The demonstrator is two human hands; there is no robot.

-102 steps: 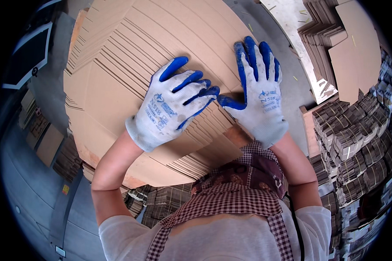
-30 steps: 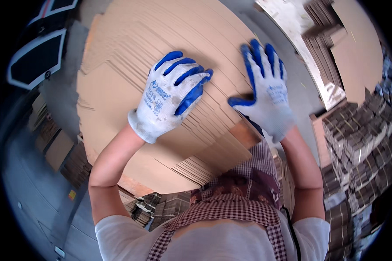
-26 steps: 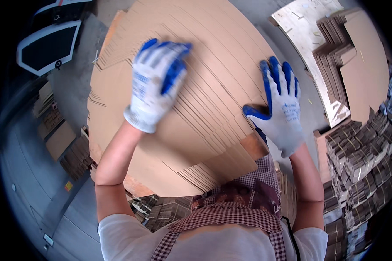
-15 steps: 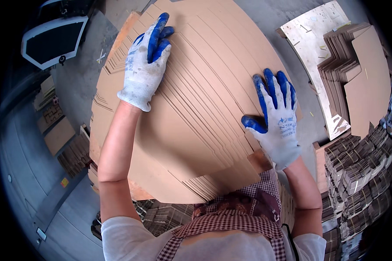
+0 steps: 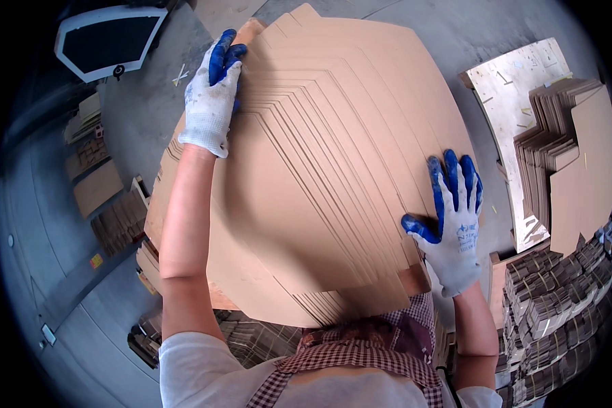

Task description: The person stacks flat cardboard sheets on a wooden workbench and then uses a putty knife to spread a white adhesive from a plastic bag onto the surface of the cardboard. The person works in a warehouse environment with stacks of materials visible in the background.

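Overlapping flat brown cardboard sheets [image 5: 279,197] lie fanned in a stepped stack in front of me, their folded-looking edges running diagonally. My left hand [image 5: 211,102], in a white glove with blue-coated fingers, is at the stack's far left edge. Its fingers stretch forward, close together, and nothing shows in its grasp. On the right edge of the stack rests my right hand [image 5: 454,224], gloved alike. Its fingers are spread and the thumb points left over the sheets. The undersides of both hands are partly hidden.
A whitish board [image 5: 500,102] at the right carries another pile of cut cardboard [image 5: 581,170]. Tied cardboard bundles [image 5: 557,292] are stacked below it. A vehicle window [image 5: 112,42] shows at far left, with more cardboard [image 5: 98,189] along that side. Grey floor [image 5: 143,115] lies between.
My left hand has moved left across the sheets to their edge, uncovering more of the stepped far edges. My right hand stays spread at the right edge. The view has turned slightly.
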